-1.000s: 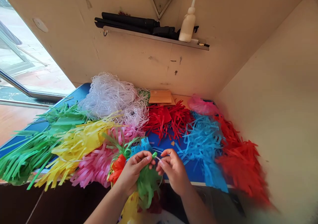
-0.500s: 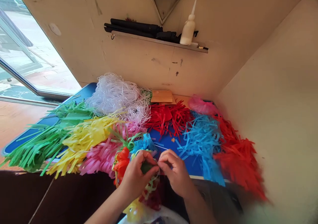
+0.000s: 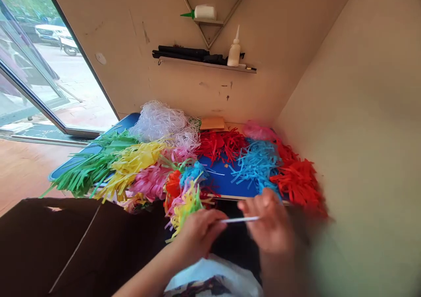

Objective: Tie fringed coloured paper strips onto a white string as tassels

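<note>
L grip [image 3: 204,230] pinches white strip [image 3: 240,220], which spans the gap to R grip [image 3: 270,226]; R's blurred, can't tell if it's clamped on. Multicol. paper tassels [image 3: 187,205] just past L grip; blue bench [image 3: 226,184] w/ red paper [image 3: 226,142] farther fwd of both.

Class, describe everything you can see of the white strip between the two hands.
The white strip is narrow and plain, perhaps paper or plastic. It runs straight and nearly level in front of the blue table. One end emerges from the pinched left hand; the other reaches the right hand, where blur hides the grip.
</note>
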{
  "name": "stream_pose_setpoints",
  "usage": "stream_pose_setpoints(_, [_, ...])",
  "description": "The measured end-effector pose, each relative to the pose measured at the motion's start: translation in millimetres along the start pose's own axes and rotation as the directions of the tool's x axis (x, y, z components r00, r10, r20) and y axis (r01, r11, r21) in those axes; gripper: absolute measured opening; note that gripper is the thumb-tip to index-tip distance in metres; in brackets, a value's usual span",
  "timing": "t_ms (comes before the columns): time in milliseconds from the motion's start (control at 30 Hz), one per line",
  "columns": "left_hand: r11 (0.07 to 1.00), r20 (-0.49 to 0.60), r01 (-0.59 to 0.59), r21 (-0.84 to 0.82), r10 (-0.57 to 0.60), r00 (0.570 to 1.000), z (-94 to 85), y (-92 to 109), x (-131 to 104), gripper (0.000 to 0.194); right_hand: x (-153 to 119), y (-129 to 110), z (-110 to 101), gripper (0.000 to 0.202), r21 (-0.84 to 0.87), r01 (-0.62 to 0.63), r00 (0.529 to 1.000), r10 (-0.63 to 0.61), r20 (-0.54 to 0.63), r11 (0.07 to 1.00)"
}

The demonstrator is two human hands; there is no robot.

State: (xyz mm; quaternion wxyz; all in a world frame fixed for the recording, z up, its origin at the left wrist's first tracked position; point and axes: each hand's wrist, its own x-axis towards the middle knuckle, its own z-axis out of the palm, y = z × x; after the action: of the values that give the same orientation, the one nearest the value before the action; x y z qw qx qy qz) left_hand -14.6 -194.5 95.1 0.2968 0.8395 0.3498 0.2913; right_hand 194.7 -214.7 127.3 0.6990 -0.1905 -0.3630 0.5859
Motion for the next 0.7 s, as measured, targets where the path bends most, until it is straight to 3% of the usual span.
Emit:
stream_pose_setpoints(67, [0.999,-0.037,-0.013,0.033,0.014,0.999,-6.3,-16.0,-8.3,0.03,-4.4,-32.8,-28.6,0.026,0.033,0.058,0.984,-0.052,-0.168,0.998])
stream_pose_setpoints(133, [0.98,-0.04,-0.097,0.175,0.106,0.994,-16.7,-33.6,-15.5,0.032,-9.2,-59.2,-60.0,0.035,-0.05,0.187,0.934,-0.193,-0.302,0.981])
stream_pose_setpoints(200, [0.948,-0.01,-0.127,0.29,0.135,0.991,-19.0,-42.9,-18.6,0.031,-16.1,-64.5,-79.1,0.041,-0.238,0.316,0.839,-0.388,-0.381,0.918])
stream_pose_setpoints(233, [0.936,0.0,-0.131,0.326,0.139,0.99,-15.0,-42.9,-18.2,0.032,-20.1,-57.5,-81.2,0.038,-0.35,0.324,0.81,-0.449,-0.378,0.879])
stream_pose_setpoints(267, [0.929,0.003,-0.132,0.347,0.139,0.99,-7.8,-39.8,-16.5,0.032,-24.0,-45.2,-78.6,0.031,-0.451,0.259,0.827,-0.438,-0.353,0.854])
stream_pose_setpoints(300, [0.925,0.002,-0.131,0.355,0.14,0.99,1.7,-34.4,-13.9,0.033,-27.4,-29.2,-72.2,0.023,-0.545,0.11,0.904,-0.312,-0.293,0.831])
stream_pose_setpoints(333, [0.924,-0.013,-0.129,0.36,0.144,0.99,12.2,-27.6,-10.8,0.033,-30.2,-11.7,-63.7,0.022,-0.645,-0.047,0.975,-0.105,-0.195,0.762])
stream_pose_setpoints(367, [0.923,-0.041,-0.123,0.363,0.147,0.988,22.3,-20.3,-7.8,0.033,-32.5,5.1,-54.6,0.025,-0.739,-0.141,0.99,0.093,-0.107,0.659])
stream_pose_setpoints(400, [0.921,-0.057,-0.124,0.368,0.156,0.986,31.1,-13.3,-5.3,0.034,-34.4,19.4,-46.5,0.026,-0.806,-0.165,0.978,0.202,-0.058,0.568])
stream_pose_setpoints(500, [0.912,-0.055,-0.175,0.37,0.21,0.976,46.4,2.8,-4.0,0.035,-41.9,41.3,-34.9,0.027,-0.891,-0.12,0.933,0.356,0.049,0.437])
stream_pose_setpoints(600, [0.91,-0.02,-0.251,0.33,0.273,0.962,49.7,10.0,-7.8,0.034,-56.4,41.0,-40.8,0.041,-0.851,-0.087,0.934,0.338,0.111,0.518])
stream_pose_setpoints(700, [0.905,-0.019,-0.25,0.343,0.273,0.962,42.9,1.4,-5.4,0.031,-74.0,26.9,-55.9,0.049,-0.665,-0.099,0.971,0.217,0.098,0.74])
